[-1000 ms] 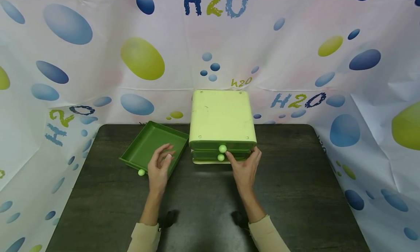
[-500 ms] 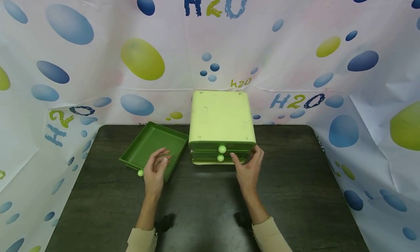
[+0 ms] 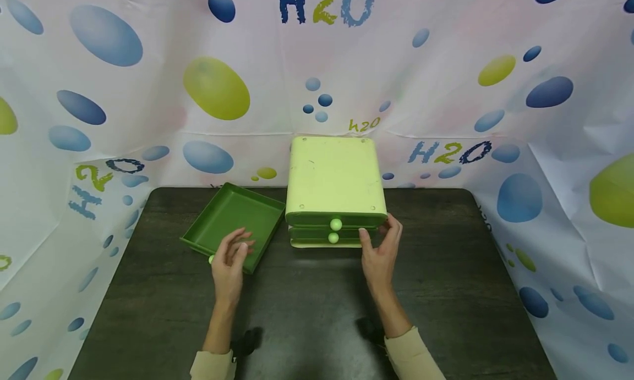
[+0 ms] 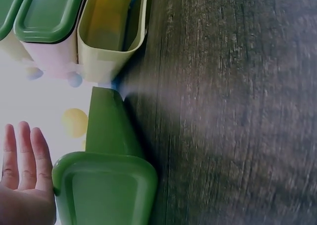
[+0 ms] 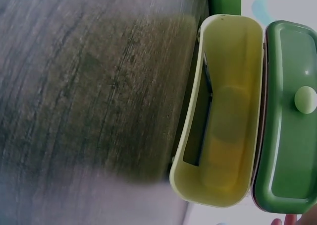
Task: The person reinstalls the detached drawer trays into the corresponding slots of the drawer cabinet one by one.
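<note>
A pale green mini drawer cabinet (image 3: 334, 174) stands at the back of the table, two dark green drawers with round knobs in its front. Its lowest compartment (image 5: 230, 111) has no drawer in it. To its left lies a separate green drawer (image 3: 230, 212), turned at an angle, its knob partly behind my left hand (image 3: 228, 273). That hand hovers by the drawer's near right corner, fingers loosely bent and holding nothing. My right hand (image 3: 380, 262) is at the cabinet's front right corner, thumb before the middle drawer's front, fingers beside the right side, mostly hidden.
The dark wooden table (image 3: 307, 319) reaches toward me below both hands. A white cloth backdrop (image 3: 421, 94) with blue and yellow-green ovals rises right behind the cabinet and along both sides.
My right hand has slid slightly right, its thumb moving away from the knobs. My left hand has drawn a little left and toward me. The cabinet and loose drawer have stayed put.
</note>
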Tool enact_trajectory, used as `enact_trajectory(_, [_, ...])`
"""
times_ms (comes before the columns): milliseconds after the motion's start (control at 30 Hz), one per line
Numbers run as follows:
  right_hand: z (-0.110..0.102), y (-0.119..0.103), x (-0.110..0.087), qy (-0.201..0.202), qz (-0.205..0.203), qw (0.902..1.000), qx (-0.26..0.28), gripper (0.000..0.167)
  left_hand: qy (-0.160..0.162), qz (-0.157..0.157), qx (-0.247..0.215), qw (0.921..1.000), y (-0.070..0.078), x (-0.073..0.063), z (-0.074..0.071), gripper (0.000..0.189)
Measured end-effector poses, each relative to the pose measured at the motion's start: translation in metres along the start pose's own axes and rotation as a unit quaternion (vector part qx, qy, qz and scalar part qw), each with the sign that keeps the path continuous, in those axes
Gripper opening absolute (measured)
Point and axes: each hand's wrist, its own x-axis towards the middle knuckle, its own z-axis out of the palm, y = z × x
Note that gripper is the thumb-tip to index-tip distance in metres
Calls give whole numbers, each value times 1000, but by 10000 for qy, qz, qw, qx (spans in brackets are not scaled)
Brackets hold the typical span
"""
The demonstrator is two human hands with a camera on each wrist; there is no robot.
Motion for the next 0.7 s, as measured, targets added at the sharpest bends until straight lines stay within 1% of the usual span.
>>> enact_trajectory(100, [-2, -11, 2, -13, 30, 9999, 119, 49, 17, 91, -95, 9999, 1, -1, -2, 33])
enact_trajectory(200, [-3, -13, 3, -47, 102, 9996, 254, 47, 84, 169, -100, 9998, 1, -2, -6, 33])
enact_trajectory(333, [-5, -12, 7, -90, 148, 9992, 365, 45, 106, 210, 29, 9997, 1, -3, -11, 33])
enact_trajectory(433, [-7, -12, 8, -94, 176, 9987, 466, 45, 107, 95, 196, 9997, 0, -5, -15, 33])
enact_trajectory(600, [-10, -12, 6, -148, 221, 9984, 494, 44, 220, -102, 746, 9969, 0, -15, -24, 31])
enact_trajectory(667, [-10, -12, 6, -166, 200, 9985, 475, 43, 248, -122, 874, 9958, -1, -17, -26, 30])
enact_trajectory(700, [-10, -12, 6, -156, 174, 9986, 471, 43, 261, -135, 841, 9960, -1, -18, -26, 30])
